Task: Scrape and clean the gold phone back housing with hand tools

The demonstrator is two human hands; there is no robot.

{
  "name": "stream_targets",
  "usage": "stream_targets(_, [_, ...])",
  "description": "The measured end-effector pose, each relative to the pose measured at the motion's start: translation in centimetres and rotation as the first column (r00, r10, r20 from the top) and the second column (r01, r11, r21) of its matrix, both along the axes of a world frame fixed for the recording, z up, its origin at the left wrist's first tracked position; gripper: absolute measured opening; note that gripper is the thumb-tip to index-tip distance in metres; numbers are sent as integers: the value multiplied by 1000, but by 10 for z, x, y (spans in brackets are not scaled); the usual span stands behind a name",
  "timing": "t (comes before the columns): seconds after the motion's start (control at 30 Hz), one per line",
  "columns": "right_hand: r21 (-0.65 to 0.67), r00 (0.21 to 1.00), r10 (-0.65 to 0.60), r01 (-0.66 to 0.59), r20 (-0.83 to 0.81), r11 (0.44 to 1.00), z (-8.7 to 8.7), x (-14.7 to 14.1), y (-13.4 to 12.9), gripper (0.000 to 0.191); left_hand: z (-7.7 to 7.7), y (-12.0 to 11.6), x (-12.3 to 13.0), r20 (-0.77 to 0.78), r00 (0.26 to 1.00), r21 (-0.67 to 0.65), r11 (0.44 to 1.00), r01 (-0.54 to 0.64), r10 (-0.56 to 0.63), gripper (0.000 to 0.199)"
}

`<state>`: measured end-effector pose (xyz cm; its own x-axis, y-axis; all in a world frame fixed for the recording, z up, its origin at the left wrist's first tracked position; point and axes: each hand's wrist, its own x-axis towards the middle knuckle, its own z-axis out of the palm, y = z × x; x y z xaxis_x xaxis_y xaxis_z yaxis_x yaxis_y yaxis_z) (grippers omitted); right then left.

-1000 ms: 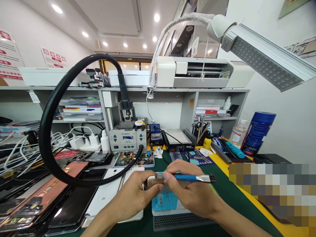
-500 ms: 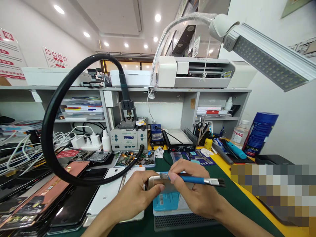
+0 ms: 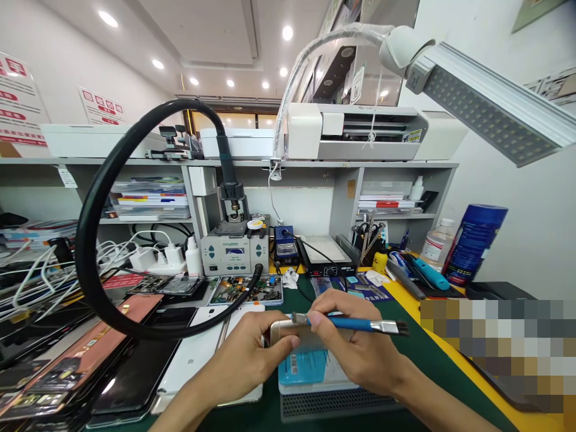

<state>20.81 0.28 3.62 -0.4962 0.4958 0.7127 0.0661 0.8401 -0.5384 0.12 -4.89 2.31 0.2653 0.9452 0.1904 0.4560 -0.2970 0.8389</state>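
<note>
My left hand [image 3: 247, 354] grips the left end of a gold phone [image 3: 281, 329], its thumb on the near face. Pinched in my right hand [image 3: 360, 342] is a blue-handled brush [image 3: 353, 323]. Its dark bristles [image 3: 402, 328] point right, and its metal end [image 3: 298, 318] lies at the phone's upper edge. The right hand hides the phone's other end. Below the hands sits a blue and white package [image 3: 303, 367] on a dark perforated block [image 3: 324, 405].
White phones [image 3: 191, 358] and dark phones [image 3: 141, 345] lie at left, under a thick black hose [image 3: 83, 240]. Behind stand a rework station [image 3: 236, 255], a parts tray [image 3: 281, 298] and a soldering unit [image 3: 287, 246]. Bottles and tools line the right side.
The brush has shifted slightly: its metal end is a little higher and further left, and its bristles sit slightly left. Both hands stay nearly in place.
</note>
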Motion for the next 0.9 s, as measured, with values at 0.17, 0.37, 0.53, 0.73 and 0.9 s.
stream_targets(0.17, [2,1000,-3,3,-4,1000,1,-1,0,14,0,1,0,0,1000,-2,1000,3,-3,26])
stream_targets(0.37, [5,1000,-1,1,-2,1000,0,-1,1,13,0,1,0,-7,1000,-2,1000,-4,4,25])
stream_targets(0.53, [-13,1000,15,-15,1,1000,0,0,-1,13,1,0,0,-11,1000,-9,1000,-9,9,26])
stream_targets(0.73, [-1,999,33,-33,-3,999,0,0,0,12,1,0,0,-20,1000,-1,1000,-11,11,26])
stream_targets(0.9, [-7,1000,30,-30,8,1000,-1,1,0,13,1,0,-1,-24,1000,3,1000,-14,14,24])
